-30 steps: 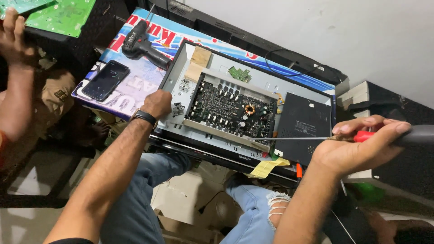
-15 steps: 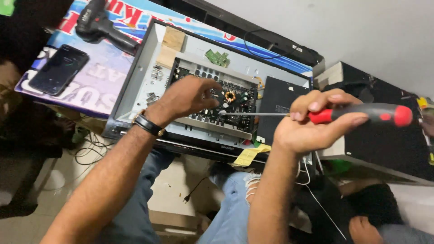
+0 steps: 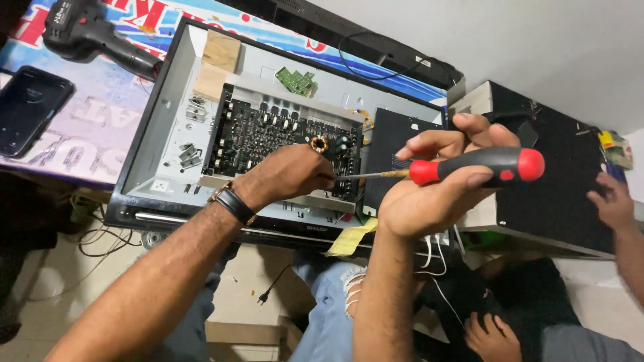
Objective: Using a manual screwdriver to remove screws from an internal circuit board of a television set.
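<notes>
Right hand still grips screwdriver; left hand, curled, now lower on circuit board.

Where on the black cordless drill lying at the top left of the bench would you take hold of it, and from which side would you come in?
Grip the cordless drill by its long handle, which points right and slightly down toward the open chassis. Come from above, probably from the near side: it lies flat on the printed banner with bare space around the handle, while its bulkier head sits by the picture's edge.

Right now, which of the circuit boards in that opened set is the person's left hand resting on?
The large black circuit board in the middle, under the left hand. The small green circuit board lies apart, nearer the top edge.
</notes>
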